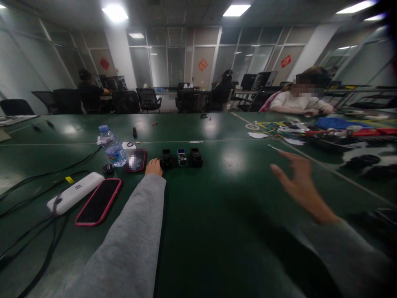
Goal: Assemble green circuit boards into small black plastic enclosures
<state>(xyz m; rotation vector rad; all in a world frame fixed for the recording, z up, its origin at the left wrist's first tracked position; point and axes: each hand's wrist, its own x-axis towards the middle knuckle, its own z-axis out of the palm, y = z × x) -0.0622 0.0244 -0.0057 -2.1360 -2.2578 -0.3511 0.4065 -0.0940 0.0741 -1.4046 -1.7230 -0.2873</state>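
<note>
My left hand (154, 167) reaches forward over the table, palm down, fingers bent together at the left end of a row of small devices. A sliver of something dark shows at its fingertips, mostly hidden by the hand. Beside it stand a small black device (166, 159), a device with a light top and exposed board (182, 157), and another black device (196, 157). My right hand (298, 182) hovers above the right side, slightly blurred, thumb and fingers apart. A thin metal tool (273, 147) shows just beyond its fingertips; whether they touch is unclear.
Left of my arm are a water bottle (112, 147), a red-edged phone (141, 161), a white power strip (76, 193), a pink-cased phone (98, 203) and black cables (54, 244). Cables and tools (338, 132) pile up at right. A person (297, 99) sits across the green table (217, 244).
</note>
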